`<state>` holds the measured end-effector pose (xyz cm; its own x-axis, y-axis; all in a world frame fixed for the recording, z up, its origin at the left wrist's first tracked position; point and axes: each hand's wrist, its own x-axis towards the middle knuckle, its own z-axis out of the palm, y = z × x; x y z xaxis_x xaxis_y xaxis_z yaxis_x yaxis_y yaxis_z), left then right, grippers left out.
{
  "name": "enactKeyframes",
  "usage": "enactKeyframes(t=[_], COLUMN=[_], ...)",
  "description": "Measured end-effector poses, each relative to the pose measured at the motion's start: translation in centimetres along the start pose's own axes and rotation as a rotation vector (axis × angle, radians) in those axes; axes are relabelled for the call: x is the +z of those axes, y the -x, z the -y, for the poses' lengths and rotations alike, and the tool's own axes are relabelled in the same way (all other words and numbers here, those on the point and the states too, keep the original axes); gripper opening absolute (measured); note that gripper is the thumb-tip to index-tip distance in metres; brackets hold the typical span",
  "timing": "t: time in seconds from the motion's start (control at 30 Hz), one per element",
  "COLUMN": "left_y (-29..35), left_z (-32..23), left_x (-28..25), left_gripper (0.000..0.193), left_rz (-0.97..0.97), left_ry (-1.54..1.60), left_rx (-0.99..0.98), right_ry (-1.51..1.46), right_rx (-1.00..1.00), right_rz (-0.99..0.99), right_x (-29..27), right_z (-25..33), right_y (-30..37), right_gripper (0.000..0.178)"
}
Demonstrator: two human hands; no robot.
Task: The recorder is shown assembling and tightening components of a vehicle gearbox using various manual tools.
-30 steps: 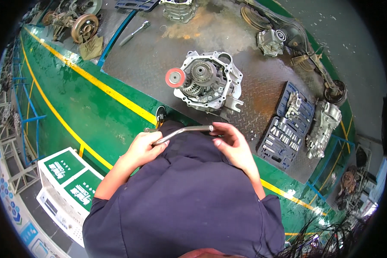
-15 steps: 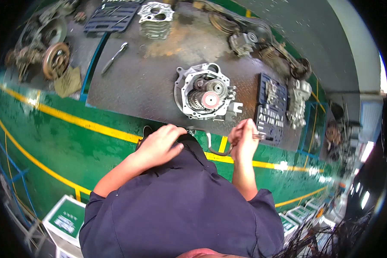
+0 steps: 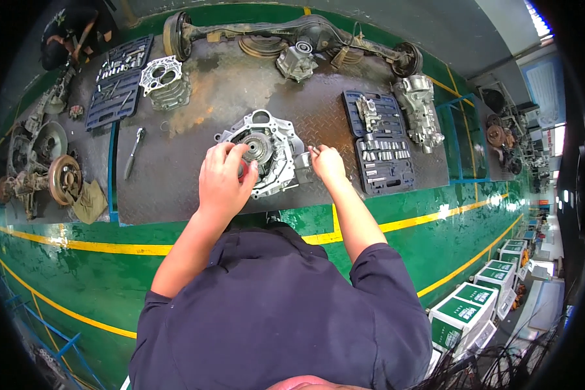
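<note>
A silver gearbox housing (image 3: 286,170) stands on the bench in front of me, its open side up, with a round gear (image 3: 259,148) showing inside. My left hand (image 3: 222,181) reaches over its left side, thumb and fingers curled round a red-faced gear shaft (image 3: 242,169) that they mostly hide. At the housing's right edge, my right hand (image 3: 330,166) is closed on a slim metal tool (image 3: 314,150). Only the tool's short end shows past the fingers, so its kind cannot be made out. A flat metal bracket (image 3: 303,170) juts out beside that hand.
An open blue socket case (image 3: 385,162) lies right of the housing, beside another silver gearbox casing (image 3: 419,110). A ratchet (image 3: 134,153) rests at left. Farther back are a pale housing (image 3: 162,77), a second tool case (image 3: 114,97) and a long axle (image 3: 273,29). A person (image 3: 71,32) bends at far left.
Both hands have moved forward from near my body to the housing. The left now curls round the red-faced shaft; the right has come to the housing's right edge. The view has shifted.
</note>
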<state>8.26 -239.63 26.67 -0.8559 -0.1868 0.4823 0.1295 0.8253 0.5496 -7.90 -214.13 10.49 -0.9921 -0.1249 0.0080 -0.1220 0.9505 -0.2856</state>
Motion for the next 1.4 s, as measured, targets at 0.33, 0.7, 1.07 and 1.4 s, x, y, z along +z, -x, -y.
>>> enactKeyframes(t=[0.33,0.7,1.07,1.4], left_y=[-0.1,-2.7,-11.4,3.0], left_z=[0.9,5.7,14.4,9.3], left_x=[5.6,4.8,5.3,1.1], left_gripper=[0.007,0.005,0.01,0.024], left_rz=[-0.229,-0.278,-0.11,-0.343], left_ry=[-0.221,-0.163,-0.076,0.421], left_rx=[0.031,-0.099,-0.137,-0.165], right_ry=[-0.032,-0.008,-0.38,-0.725], right_rx=[-0.303,-0.122,-0.052,-0.128], right_rz=[0.477,0.442,0.371,0.077], right_x=[1.1,-1.0,4.4,-17.8], right_z=[-1.1,2.4,11.7,6.9], right_y=[-4.5,4.9,14.1,11.7], right_gripper=[0.035,0.045,0.041,0.035])
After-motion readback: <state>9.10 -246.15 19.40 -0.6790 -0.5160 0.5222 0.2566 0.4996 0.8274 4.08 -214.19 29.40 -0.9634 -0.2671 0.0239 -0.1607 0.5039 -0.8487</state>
